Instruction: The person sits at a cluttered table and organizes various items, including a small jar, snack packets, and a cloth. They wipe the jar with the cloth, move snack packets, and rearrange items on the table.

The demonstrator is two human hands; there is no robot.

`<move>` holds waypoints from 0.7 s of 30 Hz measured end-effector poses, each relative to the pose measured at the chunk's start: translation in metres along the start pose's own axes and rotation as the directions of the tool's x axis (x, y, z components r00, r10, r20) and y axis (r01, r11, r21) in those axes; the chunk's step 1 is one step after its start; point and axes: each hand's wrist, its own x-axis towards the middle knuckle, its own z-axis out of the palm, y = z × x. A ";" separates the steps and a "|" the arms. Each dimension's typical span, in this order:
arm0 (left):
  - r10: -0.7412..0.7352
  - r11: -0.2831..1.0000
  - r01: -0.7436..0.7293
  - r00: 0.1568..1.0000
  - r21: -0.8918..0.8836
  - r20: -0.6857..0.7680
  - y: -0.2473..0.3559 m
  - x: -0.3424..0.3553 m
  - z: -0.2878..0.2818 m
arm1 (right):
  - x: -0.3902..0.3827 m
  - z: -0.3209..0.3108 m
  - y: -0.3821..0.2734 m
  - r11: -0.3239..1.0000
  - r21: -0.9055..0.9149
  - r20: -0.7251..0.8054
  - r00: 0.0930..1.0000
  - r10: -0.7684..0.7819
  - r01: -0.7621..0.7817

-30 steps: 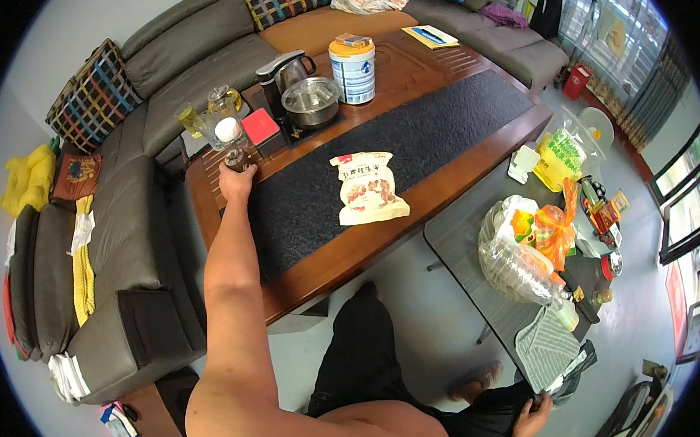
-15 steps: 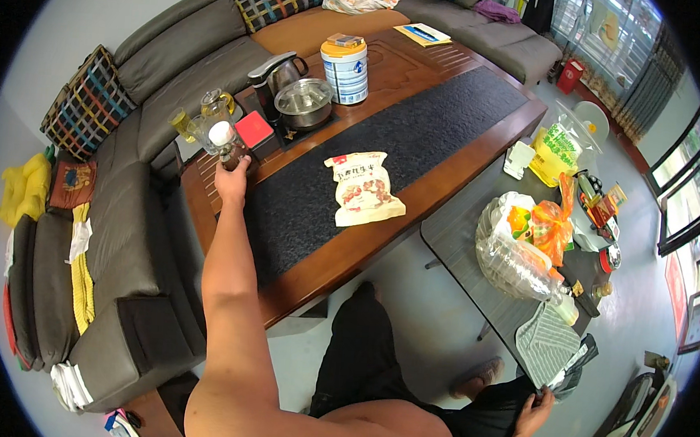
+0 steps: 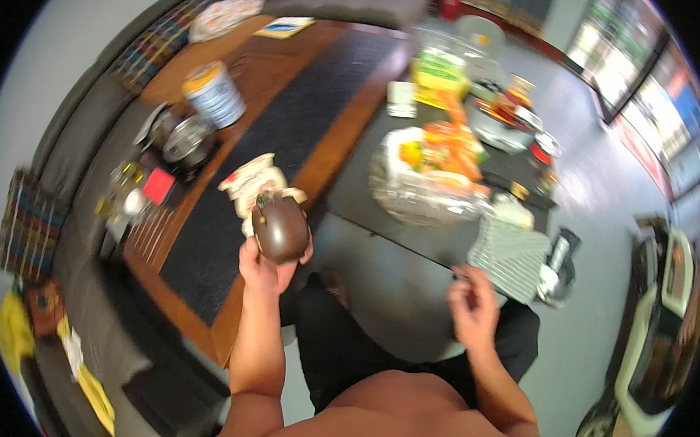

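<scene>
My left hand (image 3: 271, 268) is closed round a glossy, dark brown rounded pot (image 3: 281, 229), holding it up in front of me. A knobbly part shows at its far end; blur hides the detail. Behind the pot, a cream printed snack bag (image 3: 250, 182) lies on the wooden table (image 3: 199, 321) and is partly covered by it. My right hand (image 3: 473, 306) hovers over my lap near the grey table's front edge, fingers curled. Something small and dark shows at its fingertips, too blurred to name. A striped grey-green cloth (image 3: 509, 256) lies just beyond it.
On the wooden table stand a blue-and-white can (image 3: 213, 94), a glass-lidded pot (image 3: 188, 140), a red box (image 3: 159, 185) and glass tea ware. The grey table (image 3: 356, 191) bears a clear plastic basket (image 3: 411, 194) with orange bags and a yellow bag (image 3: 441, 68).
My left hand has lifted the brown pot from the table's left end and drawn it toward me. My right hand has come up and inward. The view has swung right.
</scene>
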 end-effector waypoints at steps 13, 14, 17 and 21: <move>-0.367 0.278 -0.359 0.817 0.891 0.444 -0.216 -0.005 0.156 | -0.064 -0.073 0.066 0.082 0.959 0.172 0.782 0.599 -0.273; -0.387 0.256 -0.453 0.761 0.854 0.520 -0.234 0.004 0.163 | -0.070 -0.086 0.068 0.069 0.972 0.132 0.762 0.634 -0.226; -0.314 0.164 -0.689 0.642 0.706 0.700 -0.287 0.021 0.201 | -0.083 -0.117 0.068 0.060 0.996 0.018 0.775 0.631 -0.072; -0.369 -0.112 -0.696 0.692 0.709 0.620 -0.346 0.029 0.224 | -0.091 -0.141 0.063 0.083 0.996 -0.071 0.802 0.594 0.026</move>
